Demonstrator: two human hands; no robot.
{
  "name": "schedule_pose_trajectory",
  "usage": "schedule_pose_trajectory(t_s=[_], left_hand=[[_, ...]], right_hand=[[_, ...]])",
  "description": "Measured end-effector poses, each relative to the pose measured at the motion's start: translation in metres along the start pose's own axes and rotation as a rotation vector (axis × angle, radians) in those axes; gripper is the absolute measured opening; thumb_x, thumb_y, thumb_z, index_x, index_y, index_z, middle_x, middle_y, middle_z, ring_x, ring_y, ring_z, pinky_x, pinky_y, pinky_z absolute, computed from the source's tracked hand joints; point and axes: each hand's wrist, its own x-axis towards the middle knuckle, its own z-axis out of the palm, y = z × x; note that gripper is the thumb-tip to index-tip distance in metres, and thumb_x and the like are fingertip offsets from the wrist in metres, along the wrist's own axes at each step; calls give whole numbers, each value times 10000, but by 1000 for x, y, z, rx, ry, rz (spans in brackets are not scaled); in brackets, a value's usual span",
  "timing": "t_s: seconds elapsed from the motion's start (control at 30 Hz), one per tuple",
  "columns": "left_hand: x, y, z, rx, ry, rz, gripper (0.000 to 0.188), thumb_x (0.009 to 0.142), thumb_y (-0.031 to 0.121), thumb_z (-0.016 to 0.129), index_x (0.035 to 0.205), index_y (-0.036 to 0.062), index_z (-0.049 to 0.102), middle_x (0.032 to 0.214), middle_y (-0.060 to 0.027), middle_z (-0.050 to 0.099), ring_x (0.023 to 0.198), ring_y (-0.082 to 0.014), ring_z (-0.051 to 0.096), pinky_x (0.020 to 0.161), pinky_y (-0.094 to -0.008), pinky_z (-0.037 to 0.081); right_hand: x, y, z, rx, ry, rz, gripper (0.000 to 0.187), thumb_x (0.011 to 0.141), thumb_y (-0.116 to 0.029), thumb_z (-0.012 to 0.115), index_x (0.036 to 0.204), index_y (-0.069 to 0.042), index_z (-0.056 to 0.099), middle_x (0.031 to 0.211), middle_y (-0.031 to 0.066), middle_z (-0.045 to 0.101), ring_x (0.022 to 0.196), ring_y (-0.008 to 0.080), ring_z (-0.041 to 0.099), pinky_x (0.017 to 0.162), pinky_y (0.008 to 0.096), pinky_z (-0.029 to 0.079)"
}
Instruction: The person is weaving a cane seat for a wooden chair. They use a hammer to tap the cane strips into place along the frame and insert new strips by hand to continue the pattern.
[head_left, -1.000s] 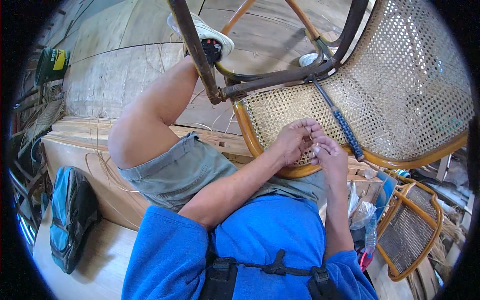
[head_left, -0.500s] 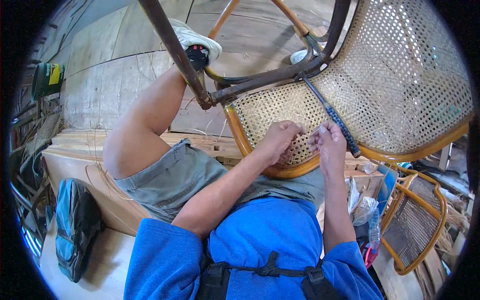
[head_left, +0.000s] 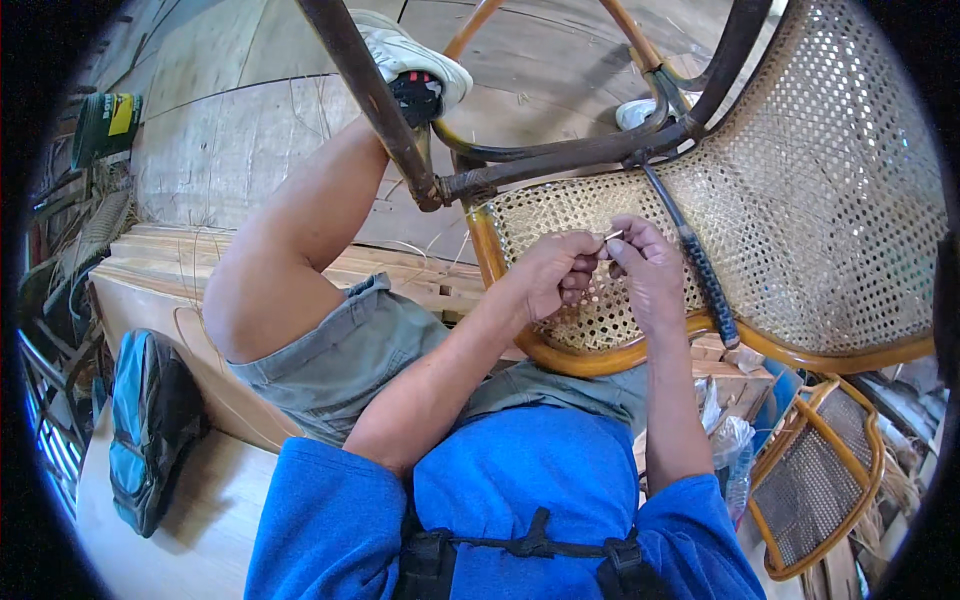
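Just above the woven cane mesh (head_left: 790, 230), the left hand (head_left: 553, 276) and right hand (head_left: 653, 280) pinch a pale strip (head_left: 613, 236) between them; the mesh already spans its orange-brown rim (head_left: 575, 361); what is left undone I cannot tell.

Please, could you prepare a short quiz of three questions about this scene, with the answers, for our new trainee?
1. What shows where the fingertips of the left hand and the right hand come together?
2. True or false: both hands are held over the woven cane panel.
3. Where is the blue and black bag?
A) On the person's lap
B) Under the right forearm
C) On a pale surface to the person's left

Key:
1. A thin pale piece; its material cannot be told.
2. True.
3. C.
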Motion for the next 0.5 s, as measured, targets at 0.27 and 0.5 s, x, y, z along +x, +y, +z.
schedule_pose_trajectory(t_s=[0.27,0.5], left_hand=[[31,26,-25,1264,579,779,196,850,235,550,819,52,612,689,-123,633,584,-266,605,534,-378,470],[34,62,-36,1735,820,615,177,828,184,529,801,48,639,745,-169,648,740,-363,643,676,-443,514]], right_hand=[[63,22,-27,-279,45,-35,94,873,-61,548,929,-32,617,740,11,614,646,69,579,541,194,438],[120,39,-32,-677,6,-197,169,825,-76,578,982,-28,613,799,69,641,714,130,600,656,266,477]])
